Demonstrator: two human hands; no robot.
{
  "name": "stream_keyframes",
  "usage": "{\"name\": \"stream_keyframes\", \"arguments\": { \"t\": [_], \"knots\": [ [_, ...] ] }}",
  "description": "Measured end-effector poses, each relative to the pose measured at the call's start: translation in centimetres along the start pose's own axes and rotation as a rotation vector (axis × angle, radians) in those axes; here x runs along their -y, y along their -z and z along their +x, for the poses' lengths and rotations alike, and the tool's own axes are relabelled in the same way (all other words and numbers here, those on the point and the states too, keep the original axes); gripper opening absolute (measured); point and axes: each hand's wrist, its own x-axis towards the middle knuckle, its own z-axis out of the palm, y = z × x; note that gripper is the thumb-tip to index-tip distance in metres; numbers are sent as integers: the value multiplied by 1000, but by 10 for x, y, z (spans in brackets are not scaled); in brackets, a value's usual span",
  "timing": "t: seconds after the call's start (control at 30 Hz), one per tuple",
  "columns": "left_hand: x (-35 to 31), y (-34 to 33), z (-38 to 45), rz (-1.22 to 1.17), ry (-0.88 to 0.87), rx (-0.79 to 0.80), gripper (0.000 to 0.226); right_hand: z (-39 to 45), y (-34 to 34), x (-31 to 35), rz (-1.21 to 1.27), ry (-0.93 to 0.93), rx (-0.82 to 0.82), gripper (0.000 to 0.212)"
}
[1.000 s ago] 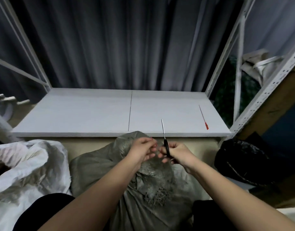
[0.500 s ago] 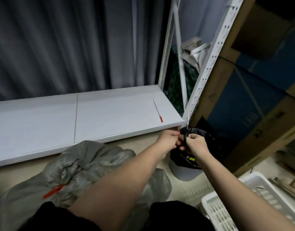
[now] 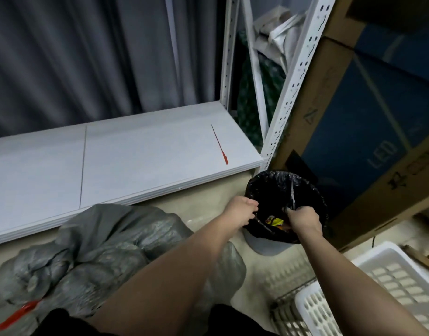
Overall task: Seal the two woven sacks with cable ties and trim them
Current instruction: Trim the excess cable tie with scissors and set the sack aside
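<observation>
Woven sack (image 3: 107, 246): dull grey-green with a fine woven sheen. Cable tie on sack (image 3: 17, 314): bright red. Spare cable tie (image 3: 219, 144) on shelf: red. Shelf board (image 3: 126, 151): pale grey-white. Bin liner (image 3: 312, 190): glossy black; contents yellow and possibly orange, too blurred to confirm. Curtain (image 3: 87, 57): dark grey, vertical folds. Basket (image 3: 383, 287): white lattice. Carton (image 3: 378, 112): brown with a blue panel.

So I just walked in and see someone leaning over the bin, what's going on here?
A person is reaching over the black-lined trash bin. The right hand grips scissors, blades up, over the bin; the left hand is at its rim, whether it holds anything is unclear. The grey woven sack lies behind, wearing a red cable tie. A spare tie rests on the shelf.
</observation>
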Motion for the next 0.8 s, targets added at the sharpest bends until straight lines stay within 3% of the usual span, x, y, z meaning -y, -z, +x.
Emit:
{"name": "stream_keyframes", "arguments": {
  "t": [0.13,0.27,0.43,0.53,0.67,0.8],
  "knots": [
    [2,5,-5,8,16,10,33,-9,-1,6,-32,74,-59,33],
    [-9,7,-16,-33,-65,29,27,-42,-9,50,-93,294,-46,26],
    [-14,45,-11,29,-182,-242,20,-72,-34,110,-161,493,20,26],
    [-21,82,-7,-62,-187,-326,22,-76,-59,141,-189,580,102,35],
    [-16,122,27,-15,-191,-426,28,-62,-96,172,-190,613,227,28],
    [-7,145,76,166,-192,-533,27,-33,-144,185,-145,582,103,21]
  ]
}}
